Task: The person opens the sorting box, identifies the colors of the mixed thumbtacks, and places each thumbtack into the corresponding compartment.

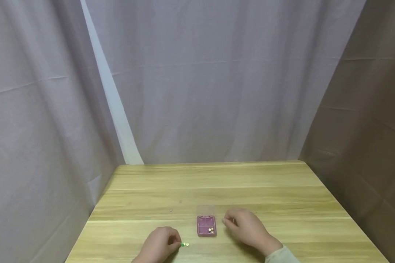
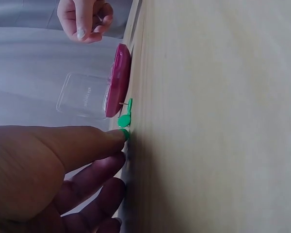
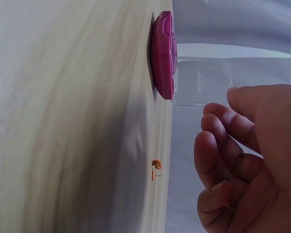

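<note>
Low over the table, my left hand [image 1: 161, 243] pinches a green thumbtack [image 2: 125, 134] between thumb and fingers. Other green thumbtacks [image 2: 124, 120] lie just beyond the fingertips, one with its pin showing. To the right sits a small purple box [image 1: 206, 235] with compartments; several gold-looking tacks [image 1: 211, 230] lie in its near right compartment. Its clear lid [image 3: 203, 80] stands raised at the back. My right hand [image 1: 248, 226] hovers right of the box, fingers loosely curled, with nothing seen in them. In the right wrist view its thumb overlaps the lid's corner.
Orange tacks [image 3: 156, 165] lie on the table past the right hand. Two tiny pale pieces [image 1: 170, 210] are left of the box, farther back. The wooden table [image 1: 217, 179] has grey curtains [image 1: 200, 91] behind and at both sides.
</note>
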The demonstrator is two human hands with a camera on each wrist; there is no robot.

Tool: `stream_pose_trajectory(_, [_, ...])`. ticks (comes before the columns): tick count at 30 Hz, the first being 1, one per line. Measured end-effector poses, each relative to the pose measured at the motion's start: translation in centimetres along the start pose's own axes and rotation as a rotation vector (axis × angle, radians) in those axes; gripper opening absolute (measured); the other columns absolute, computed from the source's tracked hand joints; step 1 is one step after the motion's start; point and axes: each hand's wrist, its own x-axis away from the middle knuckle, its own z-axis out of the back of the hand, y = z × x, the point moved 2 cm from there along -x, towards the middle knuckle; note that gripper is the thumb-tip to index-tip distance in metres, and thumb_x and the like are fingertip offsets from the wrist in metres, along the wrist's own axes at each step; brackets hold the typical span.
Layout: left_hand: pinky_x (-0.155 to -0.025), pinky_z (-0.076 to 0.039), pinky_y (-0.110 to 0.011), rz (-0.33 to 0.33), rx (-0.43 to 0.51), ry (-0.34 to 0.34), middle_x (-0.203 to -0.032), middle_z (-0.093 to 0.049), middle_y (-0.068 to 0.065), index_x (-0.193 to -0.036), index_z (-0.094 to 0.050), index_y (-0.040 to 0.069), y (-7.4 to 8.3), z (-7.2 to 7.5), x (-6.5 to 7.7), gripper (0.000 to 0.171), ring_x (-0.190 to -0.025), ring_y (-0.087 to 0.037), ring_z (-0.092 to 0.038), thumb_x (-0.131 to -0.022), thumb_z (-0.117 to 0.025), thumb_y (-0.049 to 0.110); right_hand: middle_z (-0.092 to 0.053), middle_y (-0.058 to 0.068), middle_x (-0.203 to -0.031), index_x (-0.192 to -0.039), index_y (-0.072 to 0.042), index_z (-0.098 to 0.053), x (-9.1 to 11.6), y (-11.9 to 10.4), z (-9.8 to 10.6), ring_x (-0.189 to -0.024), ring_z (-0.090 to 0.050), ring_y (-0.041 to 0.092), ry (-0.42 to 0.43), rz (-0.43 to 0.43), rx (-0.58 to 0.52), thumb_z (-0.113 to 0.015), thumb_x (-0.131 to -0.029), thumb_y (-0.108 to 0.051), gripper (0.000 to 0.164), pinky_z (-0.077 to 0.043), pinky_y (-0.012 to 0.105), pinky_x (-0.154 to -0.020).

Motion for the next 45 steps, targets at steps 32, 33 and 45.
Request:
stream_pose_trajectory(32, [-0.06, -0.05, -0.024, -0.104, -0.037, 0.072, -0.075, -0.058, 0.016, -0.08, -0.068, 0.026, 3.5, 0.5, -4.9, 0.008, -0.066, -0.001, -0.051, -0.083, -0.074, 0.022, -0.055, -0.023, -0.07, -0.08, -0.035, -0.065, 0.4, 0.2, 0.4, -0.061, -0.049, -0.001, 0.016, 0.022, 0.036, -0.068, -0.091, -0.035, 0.011, -0.048, 0.025, -0.057])
stream_pose_trajectory(33, [-0.06, -0.05, -0.024, -0.105, -0.037, 0.07, -0.074, -0.058, 0.016, -0.079, -0.068, 0.027, 3.6, 0.2, -5.1, 0.008, -0.066, -0.001, -0.051, -0.082, -0.074, 0.022, -0.055, -0.023, -0.07, -0.08, -0.035, -0.064, 0.4, 0.2, 0.4, -0.061, -0.049, -0.001, 0.016, 0.023, 0.037, -0.068, -0.091, -0.034, 0.011, -0.048, 0.025, -0.057])
stream_pose_trajectory(45, [-0.059, -0.049, -0.022, -0.105, -0.052, 0.012, -0.075, -0.058, 0.016, -0.076, -0.066, 0.026, 4.4, -1.6, -5.9, 0.011, -0.064, 0.0, -0.049, -0.081, -0.075, 0.02, -0.067, -0.017, -0.083, -0.08, -0.036, -0.064, 0.9, 0.4, 0.2, -0.063, -0.05, -0.002, 0.02, 0.021, 0.005, -0.068, -0.09, -0.034, 0.011, -0.05, 0.025, -0.058])
